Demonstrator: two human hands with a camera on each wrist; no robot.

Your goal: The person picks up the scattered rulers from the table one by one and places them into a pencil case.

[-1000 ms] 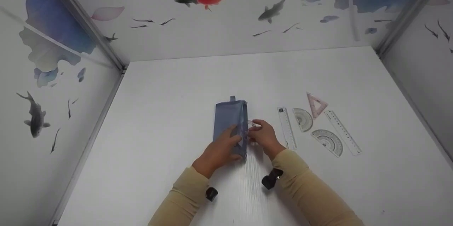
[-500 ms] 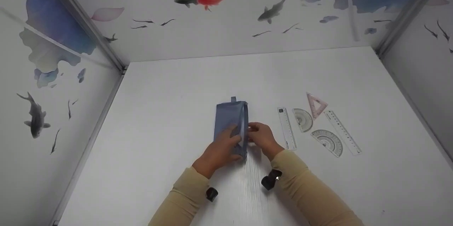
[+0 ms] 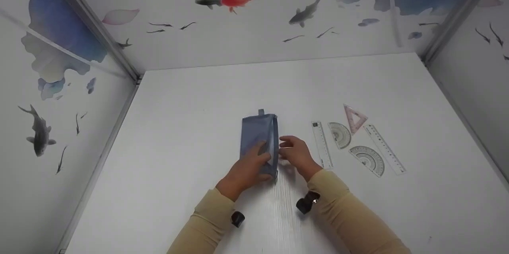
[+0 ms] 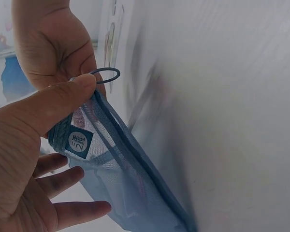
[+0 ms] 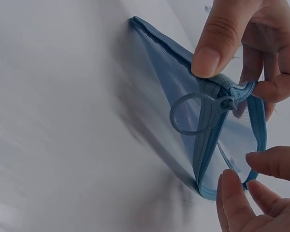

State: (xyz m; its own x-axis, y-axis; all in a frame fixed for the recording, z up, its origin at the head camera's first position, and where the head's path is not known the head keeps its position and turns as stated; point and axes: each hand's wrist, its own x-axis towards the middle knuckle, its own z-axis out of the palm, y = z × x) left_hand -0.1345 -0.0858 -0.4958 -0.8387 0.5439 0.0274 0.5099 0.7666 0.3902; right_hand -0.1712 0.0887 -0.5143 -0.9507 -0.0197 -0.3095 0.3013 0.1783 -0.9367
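Observation:
A blue mesh zip pouch stands on the white table, its zipped mouth facing right. My left hand holds it near the close end, thumb on the zipper beside a blue ring pull. In the left wrist view, pinkish shapes show through the mesh. Just right of the mouth is my right hand, with nothing between its fingers. Its loosely bent fingertips lie right at the mouth's rim in the right wrist view. A thin strip shows inside the mouth there.
Right of the hands lie a short clear ruler, a small protractor, a larger protractor, a pink set square and a longer clear ruler. Printed walls enclose the table's back and sides.
A clear, pink-edged piece in my right hand went into the pouch's mouth and out of sight. The right hand then drew back slightly with its fingers apart. My left hand stayed put.

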